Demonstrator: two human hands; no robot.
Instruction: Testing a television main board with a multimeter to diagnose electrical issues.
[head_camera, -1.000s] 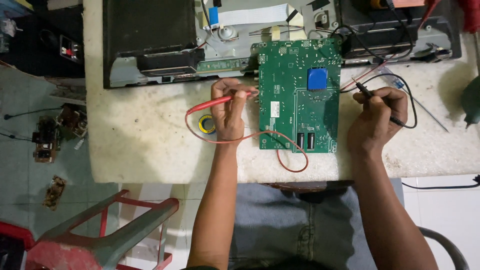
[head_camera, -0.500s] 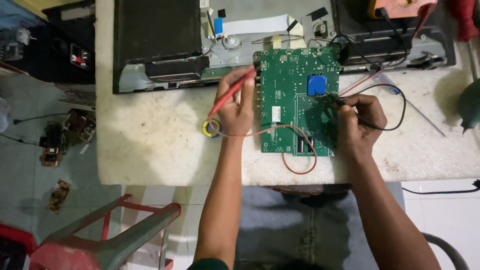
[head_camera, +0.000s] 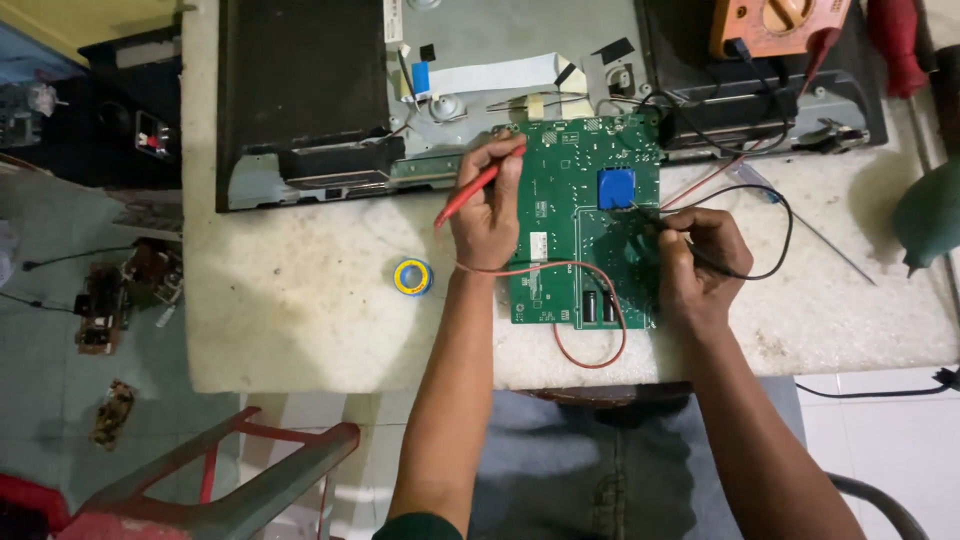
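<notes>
My left hand pinches the red probe, my right hand the black probe, fingers closed, on the green circuit board mid-worktop. I steady both wrists, I judge.

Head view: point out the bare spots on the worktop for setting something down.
Bare worktop lies left of the solder roll, and right of the right hand. It is crowded around the green circuit board and left hand.
</notes>
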